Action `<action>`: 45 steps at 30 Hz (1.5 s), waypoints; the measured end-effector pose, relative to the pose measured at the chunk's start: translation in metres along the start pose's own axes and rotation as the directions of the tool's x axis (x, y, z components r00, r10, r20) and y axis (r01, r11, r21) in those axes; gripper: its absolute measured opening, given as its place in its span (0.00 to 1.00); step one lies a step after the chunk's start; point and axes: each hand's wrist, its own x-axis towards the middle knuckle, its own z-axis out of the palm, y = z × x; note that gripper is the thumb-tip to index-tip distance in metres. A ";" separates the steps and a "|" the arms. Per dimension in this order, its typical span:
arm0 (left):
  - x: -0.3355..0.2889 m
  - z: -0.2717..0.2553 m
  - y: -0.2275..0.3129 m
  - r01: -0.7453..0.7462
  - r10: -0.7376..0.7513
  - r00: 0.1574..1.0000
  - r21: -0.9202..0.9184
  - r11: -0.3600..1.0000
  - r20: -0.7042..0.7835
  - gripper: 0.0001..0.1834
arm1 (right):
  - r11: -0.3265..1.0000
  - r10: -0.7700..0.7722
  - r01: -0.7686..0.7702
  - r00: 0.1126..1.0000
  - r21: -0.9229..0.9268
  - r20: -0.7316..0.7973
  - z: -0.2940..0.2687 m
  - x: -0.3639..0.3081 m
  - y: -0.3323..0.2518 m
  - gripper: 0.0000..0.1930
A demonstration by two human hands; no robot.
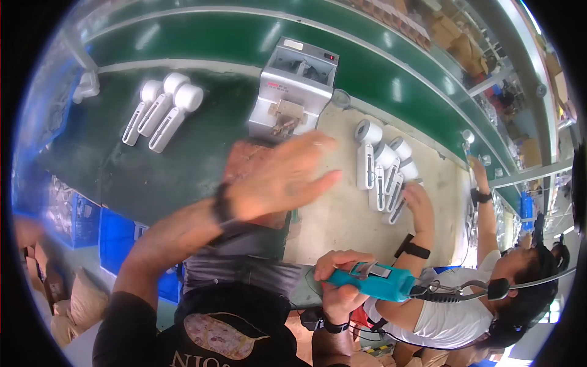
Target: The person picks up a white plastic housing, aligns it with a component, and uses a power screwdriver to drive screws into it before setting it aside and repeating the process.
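Note:
My left hand (284, 186) reaches across the bench in front of a grey metal screw feeder (287, 98). Its fingers are stretched out, the thumb stands apart, and nothing is in it. Lower right, my right hand (339, 284) is wrapped round a teal electric screwdriver (382, 282) hung from a coiled cord and a metal clip. White housings with a drum-shaped head and a slotted handle, like hair dryer bodies, lie in two groups: the left group (165, 113) on the green mat, and the right group (382, 174) past my left fingertips. Neither hand touches them.
A co-worker (452, 306) sits at right, one hand (419, 205) beside the right group of housings. Under my left forearm lies a reddish-brown pad (244, 159). Tan board (330, 226) covers the bench's right part. Blue crates (119, 235) stand below its left edge.

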 end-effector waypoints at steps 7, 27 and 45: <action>0.075 0.098 -0.020 0.334 -0.342 0.911 0.074 0.940 0.231 0.29 | 0.993 0.099 -0.098 0.995 0.068 -0.019 0.000 -0.016 -0.002 0.37; -0.022 -0.027 -0.001 -0.095 0.094 0.986 -0.004 0.995 0.139 0.14 | 0.978 -0.019 -0.007 0.992 -0.207 -0.124 0.014 0.028 0.018 0.40; -0.044 -0.069 -0.065 -0.162 0.153 0.970 0.029 0.986 0.188 0.22 | 0.922 -0.306 0.315 0.949 -0.223 0.076 0.121 0.198 0.031 0.29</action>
